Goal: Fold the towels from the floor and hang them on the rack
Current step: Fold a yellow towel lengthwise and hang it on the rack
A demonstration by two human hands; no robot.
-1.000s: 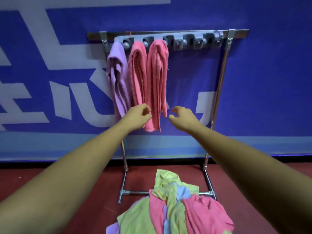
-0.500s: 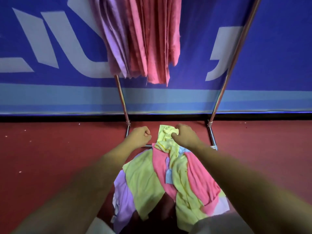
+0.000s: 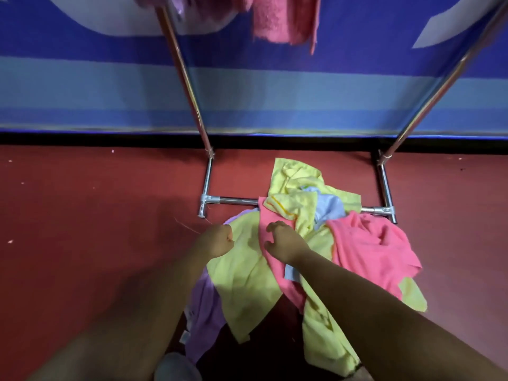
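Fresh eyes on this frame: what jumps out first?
The bright heap of towels on the red floor, draped over the rack's base bar. The right hand spreads its fingers over the heap; the left hand is a closed fist at its left edge. A pink towel hangs at top.

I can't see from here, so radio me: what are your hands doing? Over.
Left hand fisted, empty. Right hand open over pink towel. Towel pile unfolded on floor, draped over rack's base bar.
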